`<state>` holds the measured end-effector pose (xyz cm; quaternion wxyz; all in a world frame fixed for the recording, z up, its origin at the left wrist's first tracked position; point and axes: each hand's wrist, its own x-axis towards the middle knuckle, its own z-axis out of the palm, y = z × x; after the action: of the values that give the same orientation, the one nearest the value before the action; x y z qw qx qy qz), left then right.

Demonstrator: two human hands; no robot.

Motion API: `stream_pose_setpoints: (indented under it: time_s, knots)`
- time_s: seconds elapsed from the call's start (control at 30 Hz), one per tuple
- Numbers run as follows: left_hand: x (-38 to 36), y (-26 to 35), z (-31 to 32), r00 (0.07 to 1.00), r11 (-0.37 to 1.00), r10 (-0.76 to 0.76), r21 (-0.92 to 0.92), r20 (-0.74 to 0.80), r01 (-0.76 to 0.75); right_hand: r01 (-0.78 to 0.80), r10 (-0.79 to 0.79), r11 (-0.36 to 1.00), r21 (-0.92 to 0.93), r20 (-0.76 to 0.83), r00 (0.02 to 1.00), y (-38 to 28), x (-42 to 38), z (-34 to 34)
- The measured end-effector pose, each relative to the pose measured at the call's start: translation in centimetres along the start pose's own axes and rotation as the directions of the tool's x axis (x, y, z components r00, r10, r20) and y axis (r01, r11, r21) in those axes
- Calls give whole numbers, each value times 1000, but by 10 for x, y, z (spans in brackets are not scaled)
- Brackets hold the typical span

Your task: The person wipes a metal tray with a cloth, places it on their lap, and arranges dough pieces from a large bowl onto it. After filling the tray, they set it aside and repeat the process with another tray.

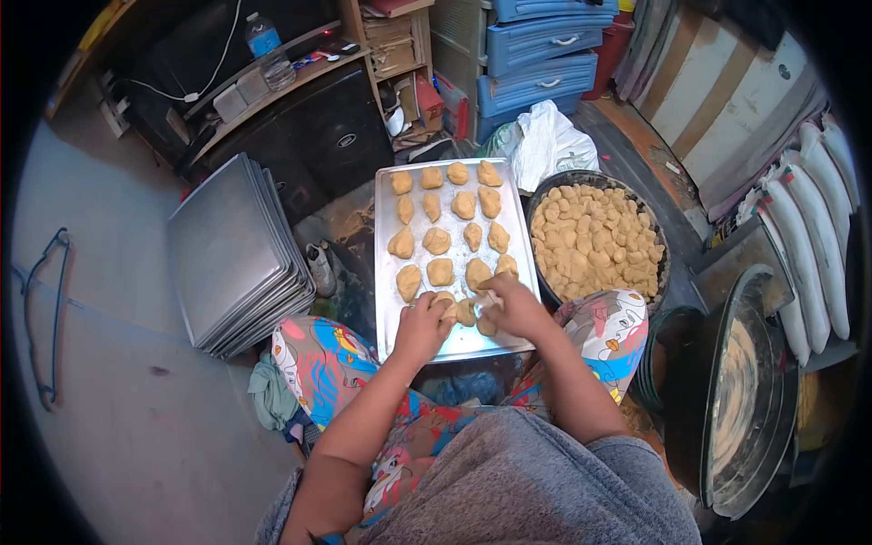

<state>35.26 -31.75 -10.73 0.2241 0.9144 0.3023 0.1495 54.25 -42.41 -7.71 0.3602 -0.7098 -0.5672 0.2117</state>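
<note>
A metal baking tray point(389, 300) rests across my knees, holding several tan dough pieces point(440, 240) in rows. My left hand point(421, 324) rests on a dough piece at the tray's near row. My right hand point(514, 307) is beside it, fingers pressing on other dough pieces point(467, 312) in the same row. A dark round basin point(661, 238) heaped with dough lumps point(592, 240) stands just right of the tray.
A stack of empty metal trays point(234, 254) lies to the left. A white plastic bag point(549, 142) and blue drawers point(541, 54) stand behind the basin. A large floury metal bowl point(747, 400) stands at the right. A black cabinet point(327, 136) is beyond the tray.
</note>
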Motion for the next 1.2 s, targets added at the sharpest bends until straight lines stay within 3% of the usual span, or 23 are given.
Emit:
stream_pose_setpoints:
  time_s: [0.13,0.17,0.2,0.27,0.3,0.33,0.37,0.4,0.47,0.5,0.57,0.6,0.67,0.73,0.8,0.83,0.9,1.0,1.03,1.07,1.13,1.17,1.2]
  knots:
    - [-4,7,-8,999,998,28,-62,42,-25,76,-86,987,-140,-67,994,0,1,28]
    - [-5,8,-11,999,997,34,-64,43,-31,102,-127,982,-161,-155,980,8,6,28]
    - [-5,9,-14,1000,988,-6,-156,28,10,100,-127,981,-164,-159,979,11,11,23]
    - [-6,3,-16,999,967,-47,-249,15,49,-134,-8,936,-325,-401,916,18,20,9]
    - [-7,-4,-12,995,984,-5,-175,-95,-12,-133,-9,936,-327,-399,917,25,22,6]
    - [-8,-9,-12,979,994,44,-94,-201,-64,-202,126,952,-230,-309,943,36,24,5]
    - [-7,-14,-11,976,993,-11,-120,-216,-16,-280,250,950,-138,-202,947,44,25,7]
    - [-6,-17,-13,976,993,-16,-120,-219,-11,-276,247,951,-140,-197,949,46,26,11]
    - [1,-25,-18,923,996,-72,-81,-379,44,-276,256,956,-102,-171,951,49,30,17]
    - [4,-32,-19,920,990,-128,-109,-370,94,-271,251,957,-107,-169,953,46,30,17]
    - [10,-41,-18,911,988,-128,-134,-391,81,-235,163,916,-324,-234,958,40,30,21]
    - [11,-46,-16,907,986,-125,-156,-401,67,-230,159,917,-326,-231,960,32,32,21]
    - [17,-58,-8,922,981,-104,-193,-372,33,-55,-23,937,-346,-216,976,8,37,19]
    - [23,-58,-6,936,973,-81,-231,-342,0,9,-62,936,-352,-141,988,1,51,32]
    - [24,-56,-8,947,943,-191,-317,-259,103,59,-113,910,-411,-108,988,-7,59,50]
    - [23,-56,-9,946,943,-195,-313,-257,109,60,-112,912,-405,-105,988,-8,62,56]
    - [24,-54,-8,946,955,-201,-265,-254,132,-14,52,916,-401,84,995,-11,70,62]
    - [20,-53,-10,943,948,-188,-302,-273,102,2,58,917,-398,140,988,-6,71,58]
    - [16,-49,-10,944,947,-192,-305,-269,106,47,-49,911,-410,7,999,-5,65,60]
    - [14,-44,-10,920,937,-238,-322,-313,133,46,-47,911,-411,8,999,-3,58,60]
    - [7,-33,-20,892,926,-281,-344,-354,155,81,-98,974,-211,-70,993,-17,43,48]
    - [1,-28,-26,941,948,-206,-292,-267,125,57,-57,997,-47,12,998,-17,37,46]
    - [-6,-26,-27,976,966,-134,-243,-169,91,49,-48,998,-48,17,999,-17,26,49]
